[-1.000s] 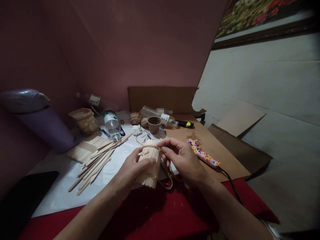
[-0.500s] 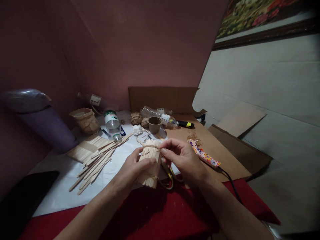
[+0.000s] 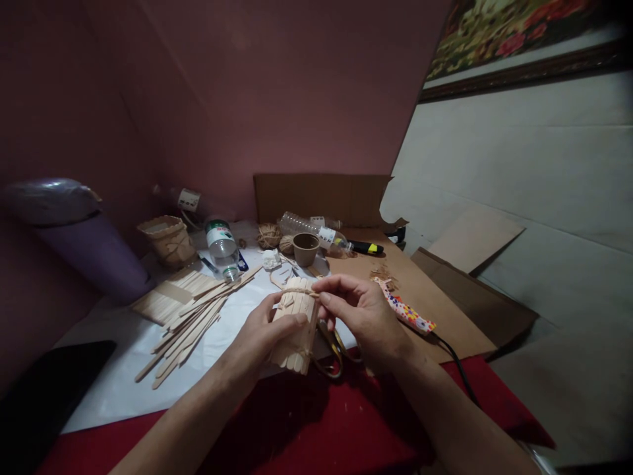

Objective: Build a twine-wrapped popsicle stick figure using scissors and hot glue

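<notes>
My left hand (image 3: 270, 330) is closed around a holder made of upright wooden craft sticks (image 3: 297, 330), its thumb across the front. A strand of twine (image 3: 297, 290) circles the holder near its top, and another band runs lower down. At the upper right edge, my right hand (image 3: 353, 310) pinches the twine between thumb and forefinger. Scissors with yellowish handles (image 3: 336, 359) lie just behind the holder, partly covered by it and my right hand. Loose craft sticks (image 3: 190, 336) are spread to the left of my left hand.
Behind the hands are a brown cup (image 3: 306, 249), twine balls (image 3: 268, 235) and clear plastic bottles (image 3: 222, 247). A finished-looking stick basket (image 3: 168, 241) stands back left. On the cardboard (image 3: 445, 323) at right lies a flower-patterned corded tool (image 3: 410, 313) beside a black-and-yellow cutter (image 3: 366, 247).
My right fingers have shifted very slightly left along the twine at the holder's top edge. The left hand's hold looks the same.
</notes>
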Available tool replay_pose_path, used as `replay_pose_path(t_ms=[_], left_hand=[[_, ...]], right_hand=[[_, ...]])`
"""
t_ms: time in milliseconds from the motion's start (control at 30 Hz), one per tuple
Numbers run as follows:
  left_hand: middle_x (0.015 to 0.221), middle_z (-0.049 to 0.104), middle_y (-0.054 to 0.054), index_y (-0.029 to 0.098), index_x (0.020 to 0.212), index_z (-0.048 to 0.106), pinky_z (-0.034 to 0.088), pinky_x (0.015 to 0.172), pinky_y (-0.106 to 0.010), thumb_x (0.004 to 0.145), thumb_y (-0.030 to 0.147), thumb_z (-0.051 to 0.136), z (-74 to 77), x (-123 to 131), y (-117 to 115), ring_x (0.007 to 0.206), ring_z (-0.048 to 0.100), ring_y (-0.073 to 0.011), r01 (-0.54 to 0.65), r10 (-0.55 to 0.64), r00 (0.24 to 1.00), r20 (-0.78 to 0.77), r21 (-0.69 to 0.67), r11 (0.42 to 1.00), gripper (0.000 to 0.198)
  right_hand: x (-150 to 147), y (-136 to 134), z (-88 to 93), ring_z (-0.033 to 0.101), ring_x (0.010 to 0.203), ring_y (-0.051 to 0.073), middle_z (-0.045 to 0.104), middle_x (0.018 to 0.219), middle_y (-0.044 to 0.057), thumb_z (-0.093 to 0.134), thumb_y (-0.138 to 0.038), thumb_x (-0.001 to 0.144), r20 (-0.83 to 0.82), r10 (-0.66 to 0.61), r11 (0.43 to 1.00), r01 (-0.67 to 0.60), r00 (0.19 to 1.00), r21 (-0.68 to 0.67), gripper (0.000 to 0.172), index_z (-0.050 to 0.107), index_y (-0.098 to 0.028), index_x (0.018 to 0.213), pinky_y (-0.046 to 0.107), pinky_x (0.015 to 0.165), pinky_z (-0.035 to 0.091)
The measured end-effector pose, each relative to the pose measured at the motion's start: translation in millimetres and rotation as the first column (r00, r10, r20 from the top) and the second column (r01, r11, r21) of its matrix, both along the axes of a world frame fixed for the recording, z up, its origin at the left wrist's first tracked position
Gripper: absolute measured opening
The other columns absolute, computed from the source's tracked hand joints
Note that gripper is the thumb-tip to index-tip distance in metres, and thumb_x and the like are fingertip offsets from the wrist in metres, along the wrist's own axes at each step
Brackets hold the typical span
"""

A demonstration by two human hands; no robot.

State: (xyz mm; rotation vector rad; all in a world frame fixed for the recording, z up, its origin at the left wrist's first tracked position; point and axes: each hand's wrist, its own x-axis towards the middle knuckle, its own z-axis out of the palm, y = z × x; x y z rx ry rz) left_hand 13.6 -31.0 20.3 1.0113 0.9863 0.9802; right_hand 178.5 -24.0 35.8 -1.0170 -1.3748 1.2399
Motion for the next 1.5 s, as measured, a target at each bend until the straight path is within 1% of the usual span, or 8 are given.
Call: replay_pose_path(t_ms=[100, 300, 467, 633, 800, 1000, 1133, 1500], left_hand=[[0.106, 0.064, -0.014, 0.013, 0.117, 0.054, 0.05, 0.068, -0.032, 0.071, 0.029, 0.068, -0.6, -0.5, 0.0, 0.079, 0.065, -0.0221, -0.002, 0.002, 1.0, -0.004, 0.007, 1.0, 0.051], [0.103, 0.065, -0.013, 0.014, 0.118, 0.052, 0.051, 0.066, -0.032, 0.071, 0.029, 0.068, 1.1, 0.1, -1.1, 0.079, 0.064, -0.0223, 0.004, -0.004, 1.0, 0.02, -0.011, 1.0, 0.052], [0.102, 0.065, -0.013, 0.014, 0.117, 0.053, 0.051, 0.065, -0.031, 0.072, 0.029, 0.068, 1.9, 0.0, -2.2, 0.075, 0.064, -0.0205, 0.002, -0.002, 1.0, 0.01, -0.018, 1.0, 0.05], [0.101, 0.064, -0.013, 0.015, 0.118, 0.051, 0.051, 0.063, -0.033, 0.074, 0.029, 0.065, 0.0, 0.1, -2.1, 0.076, 0.064, -0.0219, 0.019, -0.019, 1.0, 0.005, -0.023, 1.0, 0.049], [0.106, 0.063, -0.014, 0.014, 0.119, 0.051, 0.051, 0.066, -0.032, 0.074, 0.028, 0.065, -0.4, 0.9, -1.8, 0.08, 0.064, -0.0228, 0.021, -0.021, 1.0, -0.001, -0.011, 1.0, 0.049], [0.103, 0.063, -0.012, 0.015, 0.119, 0.051, 0.051, 0.066, -0.032, 0.073, 0.03, 0.066, -0.7, 0.7, -1.6, 0.08, 0.064, -0.0224, -0.001, 0.001, 1.0, -0.009, -0.007, 1.0, 0.05], [0.097, 0.063, -0.011, 0.015, 0.121, 0.049, 0.052, 0.063, -0.033, 0.075, 0.03, 0.065, -2.3, 1.0, -0.7, 0.077, 0.063, -0.023, 0.021, -0.021, 0.999, -0.036, -0.015, 1.0, 0.051], [0.097, 0.064, -0.01, 0.015, 0.121, 0.049, 0.052, 0.065, -0.034, 0.077, 0.03, 0.064, -7.9, 0.6, 0.1, 0.079, 0.063, -0.0227, 0.039, -0.039, 0.999, -0.009, 0.012, 0.999, 0.048]], right_hand=[[0.6, 1.2, -0.8, 0.054, 0.052, 0.009, 0.062, 0.064, -0.002, 0.068, -0.03, 0.077, -0.027, 0.021, 1.0, -0.021, 0.999, -0.004, 0.017, 0.066, -0.017, 0.088, 0.023, 0.052, 0.045], [2.7, 2.2, -2.3, 0.052, 0.052, 0.009, 0.061, 0.064, -0.002, 0.067, -0.031, 0.079, 0.011, 0.031, 0.999, -0.032, 0.999, 0.036, 0.015, 0.07, -0.018, 0.086, 0.021, 0.05, 0.043], [1.7, 1.5, -1.6, 0.051, 0.048, 0.008, 0.062, 0.062, -0.002, 0.067, -0.03, 0.078, -0.018, 0.014, 1.0, -0.014, 1.0, -0.018, 0.015, 0.068, -0.017, 0.086, 0.021, 0.047, 0.042], [1.9, 2.3, -1.5, 0.051, 0.047, 0.008, 0.062, 0.062, -0.002, 0.062, -0.023, 0.078, 0.031, 0.009, 1.0, -0.009, 0.999, -0.012, 0.012, 0.068, -0.016, 0.087, 0.022, 0.048, 0.042], [2.7, 2.2, -2.0, 0.051, 0.047, 0.008, 0.061, 0.062, -0.002, 0.062, -0.024, 0.079, 0.052, 0.008, 1.0, -0.007, 0.999, -0.014, 0.012, 0.064, -0.017, 0.088, 0.022, 0.048, 0.042], [3.3, 3.8, -4.6, 0.049, 0.047, 0.008, 0.059, 0.061, -0.003, 0.058, -0.023, 0.08, 0.114, 0.018, 0.999, -0.021, 0.993, 0.029, 0.01, 0.064, -0.017, 0.087, 0.022, 0.047, 0.041], [4.0, 3.9, -7.1, 0.05, 0.051, 0.009, 0.057, 0.061, -0.003, 0.058, -0.02, 0.081, 0.128, 0.006, 0.996, -0.017, 0.992, 0.082, 0.009, 0.065, -0.018, 0.086, 0.021, 0.049, 0.041], [2.9, 2.8, -15.2, 0.056, 0.064, 0.01, 0.062, 0.074, -0.001, 0.057, -0.019, 0.083, 0.161, 0.009, 0.989, -0.033, 0.987, 0.144, 0.011, 0.067, -0.02, 0.087, 0.022, 0.058, 0.046]])
